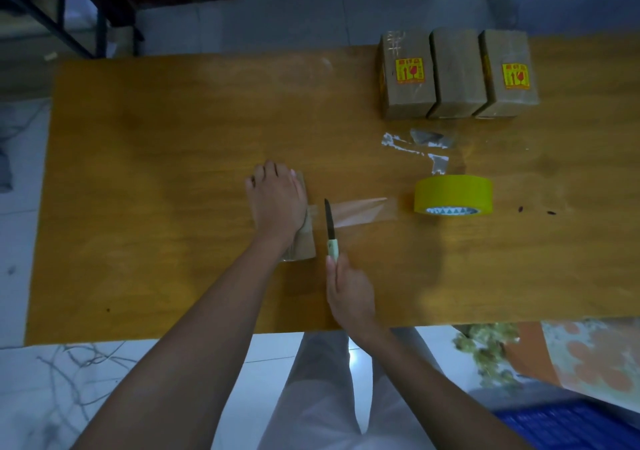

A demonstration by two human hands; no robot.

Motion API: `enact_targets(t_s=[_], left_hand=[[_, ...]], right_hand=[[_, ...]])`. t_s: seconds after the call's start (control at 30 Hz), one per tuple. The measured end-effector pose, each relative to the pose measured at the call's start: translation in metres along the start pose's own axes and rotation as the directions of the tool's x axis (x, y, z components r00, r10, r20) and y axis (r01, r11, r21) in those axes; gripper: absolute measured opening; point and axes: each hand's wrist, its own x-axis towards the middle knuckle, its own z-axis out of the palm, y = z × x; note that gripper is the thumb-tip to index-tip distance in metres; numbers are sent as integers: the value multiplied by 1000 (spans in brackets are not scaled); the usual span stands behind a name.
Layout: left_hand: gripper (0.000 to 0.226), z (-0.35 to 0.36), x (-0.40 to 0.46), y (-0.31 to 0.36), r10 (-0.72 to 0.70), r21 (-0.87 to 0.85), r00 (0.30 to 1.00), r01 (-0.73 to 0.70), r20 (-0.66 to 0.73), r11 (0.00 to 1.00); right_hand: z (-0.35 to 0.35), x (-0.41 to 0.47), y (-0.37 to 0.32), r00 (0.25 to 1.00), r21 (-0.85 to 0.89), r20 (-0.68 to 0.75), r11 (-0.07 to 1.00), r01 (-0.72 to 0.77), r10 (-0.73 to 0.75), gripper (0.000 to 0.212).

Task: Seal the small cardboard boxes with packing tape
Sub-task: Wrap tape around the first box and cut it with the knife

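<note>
My left hand lies flat, palm down, pressing on the small cardboard box near the middle of the bench, while my right hand is clenched around the pale handle of a knife whose blade crosses the clear tape strip just beside the box. The strip runs toward the yellow tape roll nearer the right edge. Three taped boxes stand touching in a row at the far right corner, with tape scraps between them and the roll.
</note>
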Motion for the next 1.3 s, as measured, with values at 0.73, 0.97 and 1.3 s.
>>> enact_targets(t_s=[0.73, 0.97, 1.3], left_hand=[[42, 3, 3, -9, 8, -142, 1000, -10, -18, 990], [29, 0, 3, -35, -15, -482, 994, -41, -112, 875], [26, 0, 2, -34, -45, -531, 992, -26, -120, 847]], right_hand=[[2, 22, -7, 988, 124, -136, 991, -54, 71, 44], [-47, 90, -30, 992, 297, -119, 951, 84, -50, 23], [-94, 171, -25, 997, -218, -80, 976, 3, -21, 41]])
